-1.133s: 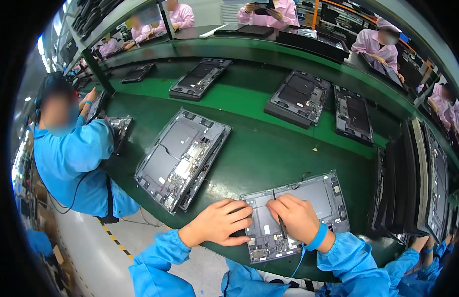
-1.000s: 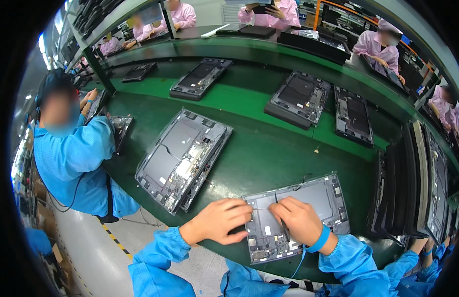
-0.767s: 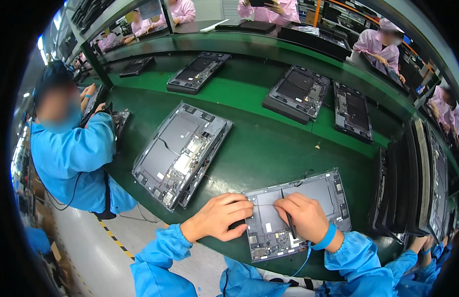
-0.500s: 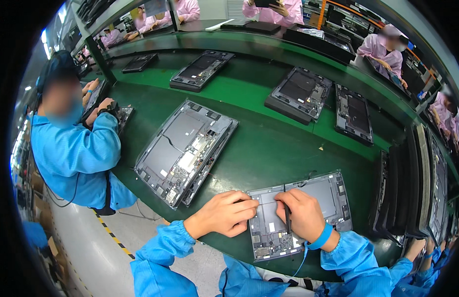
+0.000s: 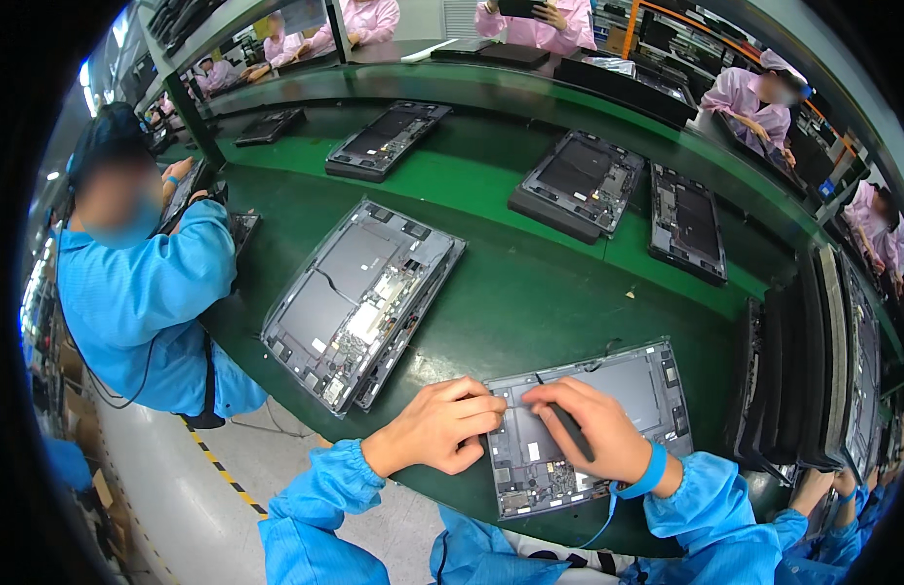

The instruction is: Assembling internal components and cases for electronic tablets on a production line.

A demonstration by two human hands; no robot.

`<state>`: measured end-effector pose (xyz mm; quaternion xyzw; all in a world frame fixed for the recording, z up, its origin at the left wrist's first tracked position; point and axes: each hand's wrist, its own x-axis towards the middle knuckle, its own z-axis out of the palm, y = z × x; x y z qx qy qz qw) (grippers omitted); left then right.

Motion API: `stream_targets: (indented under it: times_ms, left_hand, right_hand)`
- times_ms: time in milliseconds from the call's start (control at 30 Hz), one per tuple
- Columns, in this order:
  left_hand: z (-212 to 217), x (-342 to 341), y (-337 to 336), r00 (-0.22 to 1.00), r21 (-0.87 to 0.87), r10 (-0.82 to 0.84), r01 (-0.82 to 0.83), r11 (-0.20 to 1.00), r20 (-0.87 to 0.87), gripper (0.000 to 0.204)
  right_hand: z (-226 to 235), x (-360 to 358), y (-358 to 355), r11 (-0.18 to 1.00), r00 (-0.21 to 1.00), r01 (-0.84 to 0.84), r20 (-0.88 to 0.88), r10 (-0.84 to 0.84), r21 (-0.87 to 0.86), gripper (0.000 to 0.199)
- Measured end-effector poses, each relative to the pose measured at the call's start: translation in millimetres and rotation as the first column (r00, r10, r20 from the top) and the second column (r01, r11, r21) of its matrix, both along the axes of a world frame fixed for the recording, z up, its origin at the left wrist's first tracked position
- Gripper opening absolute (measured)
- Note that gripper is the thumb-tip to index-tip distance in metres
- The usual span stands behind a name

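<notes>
An opened laptop or tablet chassis [image 5: 647, 375], dark grey with circuit boards showing, lies in front of me on the green bench. At its upper left edge is my left hand [image 5: 440, 421], closed, thumb and fingertips pinched together; what they hold, if anything, is hidden. Over the middle of the chassis, my right hand [image 5: 608, 424] grips a slim black tool [image 5: 573, 435], whose thin tip pokes out beyond the fingers. Its exact kind is hard to make out. The right wrist wears a blue band with a cord.
Two similar chassis [image 5: 345, 302] lie stacked to the left. Further off, several more, such as one chassis [image 5: 581, 180], rest on the green line. A tall stack of dark panels [image 5: 813, 361] stands at right. A co-worker in blue [image 5: 145, 283] works at left.
My right hand has shifted slightly and turned, its fingers straighter, and the black tool is now less visible. My left hand stays at the chassis edge.
</notes>
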<state>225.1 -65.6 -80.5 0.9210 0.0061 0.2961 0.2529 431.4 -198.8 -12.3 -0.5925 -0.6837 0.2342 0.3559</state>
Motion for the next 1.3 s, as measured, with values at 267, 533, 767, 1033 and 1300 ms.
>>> stream_targets:
  times_ms: [267, 533, 767, 1033, 1300]
  left_hand:
    - [-3, 0, 0, 1.000, 0.005, 0.002, -0.002, 1.000, 0.028, 0.027]
    - [-3, 0, 1, 1.000, -0.010, 0.004, -0.004, 1.000, 0.009, 0.026]
    - [-3, 0, 1, 1.000, -0.004, 0.008, -0.008, 1.000, 0.026, 0.023]
    - [-3, -3, 0, 1.000, -0.038, -0.010, 0.010, 0.999, -0.001, 0.028]
    - [-1, -2, -2, 0.999, -0.098, 0.015, -0.011, 0.995, 0.040, 0.024]
  right_hand:
    - [-4, 17, 26, 0.985, 0.968, -0.118, -0.234, 0.086, -0.125, 0.021]
    - [-22, 18, 28, 0.979, 0.966, -0.121, -0.246, 0.079, -0.162, 0.016]
    - [-23, 21, 30, 0.988, 0.993, -0.113, -0.036, 0.109, -0.108, 0.013]
    - [-22, 16, 25, 0.999, 0.998, -0.047, 0.027, 0.048, -0.026, 0.008]
    - [-22, 21, 25, 0.993, 0.993, -0.112, 0.045, 0.111, 0.020, 0.009]
